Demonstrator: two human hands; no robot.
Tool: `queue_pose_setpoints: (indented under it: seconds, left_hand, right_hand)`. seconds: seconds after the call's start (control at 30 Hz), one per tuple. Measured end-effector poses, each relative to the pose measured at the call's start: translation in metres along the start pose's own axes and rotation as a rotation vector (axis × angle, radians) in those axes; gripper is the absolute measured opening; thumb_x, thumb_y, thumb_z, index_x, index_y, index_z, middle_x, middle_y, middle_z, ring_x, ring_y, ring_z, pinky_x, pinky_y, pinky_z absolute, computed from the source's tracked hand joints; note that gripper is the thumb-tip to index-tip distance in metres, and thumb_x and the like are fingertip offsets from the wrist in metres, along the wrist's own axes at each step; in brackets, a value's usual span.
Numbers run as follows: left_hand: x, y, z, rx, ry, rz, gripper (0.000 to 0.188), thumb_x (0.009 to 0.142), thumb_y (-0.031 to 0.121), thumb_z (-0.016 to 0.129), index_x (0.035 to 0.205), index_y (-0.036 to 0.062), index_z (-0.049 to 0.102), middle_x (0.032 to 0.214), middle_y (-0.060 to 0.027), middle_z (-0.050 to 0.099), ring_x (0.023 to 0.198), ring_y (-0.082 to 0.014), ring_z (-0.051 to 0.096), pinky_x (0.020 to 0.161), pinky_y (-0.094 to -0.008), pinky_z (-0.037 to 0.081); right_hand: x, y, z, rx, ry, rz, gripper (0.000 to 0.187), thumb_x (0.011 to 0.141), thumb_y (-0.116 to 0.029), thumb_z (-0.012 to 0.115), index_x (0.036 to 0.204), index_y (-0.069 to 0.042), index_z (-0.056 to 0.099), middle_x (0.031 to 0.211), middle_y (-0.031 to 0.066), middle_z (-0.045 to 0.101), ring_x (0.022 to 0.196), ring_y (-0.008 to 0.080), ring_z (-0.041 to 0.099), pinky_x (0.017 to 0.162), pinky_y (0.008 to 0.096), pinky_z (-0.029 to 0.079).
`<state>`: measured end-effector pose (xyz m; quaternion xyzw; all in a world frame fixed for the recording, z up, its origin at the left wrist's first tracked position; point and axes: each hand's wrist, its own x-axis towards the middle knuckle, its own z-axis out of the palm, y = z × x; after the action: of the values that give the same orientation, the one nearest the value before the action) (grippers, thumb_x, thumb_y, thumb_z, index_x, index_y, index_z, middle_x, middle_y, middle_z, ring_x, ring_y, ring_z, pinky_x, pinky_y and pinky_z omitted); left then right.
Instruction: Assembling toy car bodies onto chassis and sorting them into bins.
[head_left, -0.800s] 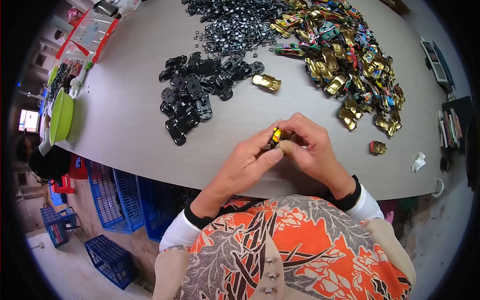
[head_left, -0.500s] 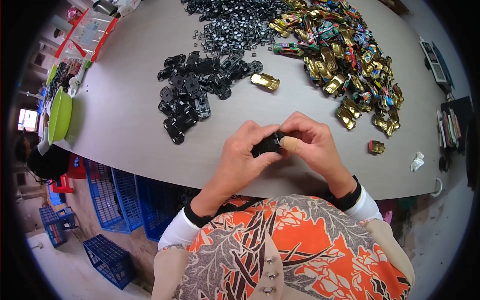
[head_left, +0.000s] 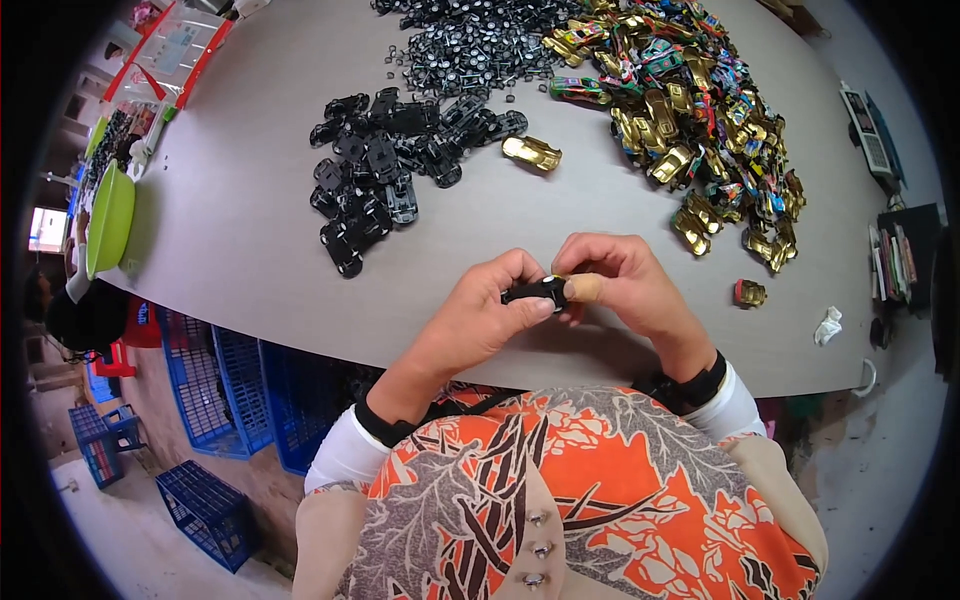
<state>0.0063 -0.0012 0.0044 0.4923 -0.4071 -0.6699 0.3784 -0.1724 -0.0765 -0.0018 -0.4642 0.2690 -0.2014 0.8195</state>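
Near the table's front edge, my left hand (head_left: 484, 305) grips a small black toy car chassis (head_left: 541, 291) between thumb and fingers. A wheel with a pale hub shows on its side. My right hand (head_left: 640, 292) pinches the other end, its thumb wrapped in a tan plaster (head_left: 584, 288). The fingers hide part of the chassis, so I cannot tell what lies under it. Ahead of my hands, a single gold car body (head_left: 532, 153) rests beside a pile of black chassis (head_left: 383, 160).
Small wheels on axles (head_left: 465, 55) are heaped at the back. Gold and coloured car bodies (head_left: 690, 115) spread across the right. One red-and-gold car (head_left: 750, 293) and a crumpled tissue (head_left: 828, 326) lie nearer. A green basin (head_left: 111, 222) stands left; blue crates (head_left: 205, 500) sit below.
The chassis has turned in my hands, so a wheel now faces up. My left fingers have shifted on it, and the right thumb still presses its end.
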Motion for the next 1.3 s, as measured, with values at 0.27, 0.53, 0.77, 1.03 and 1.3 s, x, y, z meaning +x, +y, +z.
queue_pose_setpoints:
  seconds: [0.27,0.53,0.77,1.03,1.3]
  left_hand:
    - [0.009,-0.014,0.002,0.249,0.133,0.044,0.015,0.076,0.005,0.06,0.086,0.0022,0.048,0.079,0.0009,0.048,0.073,-0.0063,0.041,0.064,-0.0207,0.037]
    - [0.016,-0.007,0.001,-0.399,0.351,0.124,0.02,0.077,0.004,0.061,0.095,0.0041,0.052,0.084,-0.0033,0.057,0.065,-0.0063,0.051,0.055,-0.0181,0.042]
    - [0.013,-0.009,0.005,-0.464,0.286,0.208,0.025,0.082,0.006,0.057,0.106,0.0025,0.054,0.085,-0.0015,0.057,0.072,-0.0076,0.056,0.056,-0.0174,0.046]
    - [0.0,0.005,0.001,-0.187,0.07,0.117,0.047,0.08,0.003,0.057,0.123,0.0028,0.039,0.081,-0.0061,0.058,0.061,-0.0096,0.057,0.045,-0.0155,0.042]
    - [-0.003,0.013,0.0,-0.03,-0.014,0.089,0.054,0.075,0.004,0.06,0.124,0.0042,0.036,0.076,-0.0023,0.056,0.055,-0.0043,0.049,0.048,-0.0178,0.039]
  right_hand:
    - [0.008,0.029,0.008,-0.667,0.165,-0.426,0.01,0.078,0.008,0.049,0.083,0.0,0.052,0.075,0.0068,0.05,0.067,0.0152,0.053,0.057,0.0267,0.041]
    - [0.006,0.027,0.019,-0.257,0.265,-0.204,0.018,0.085,0.001,0.049,0.101,-0.004,0.042,0.079,0.0012,0.05,0.06,0.0056,0.049,0.05,0.0186,0.04]
    - [0.005,-0.001,0.004,-0.578,0.051,-0.297,0.009,0.083,-0.004,0.055,0.091,0.0,0.052,0.073,0.0003,0.053,0.062,0.0048,0.05,0.054,0.0194,0.042]
    - [0.012,-0.018,-0.004,-0.353,0.011,-0.147,0.007,0.078,-0.002,0.058,0.083,0.003,0.058,0.079,0.001,0.053,0.061,0.0066,0.051,0.054,0.0199,0.042]
    - [0.011,-0.014,-0.011,-0.198,-0.176,0.001,0.006,0.078,-0.003,0.06,0.084,0.001,0.061,0.074,0.002,0.058,0.064,0.0079,0.056,0.06,0.021,0.045]
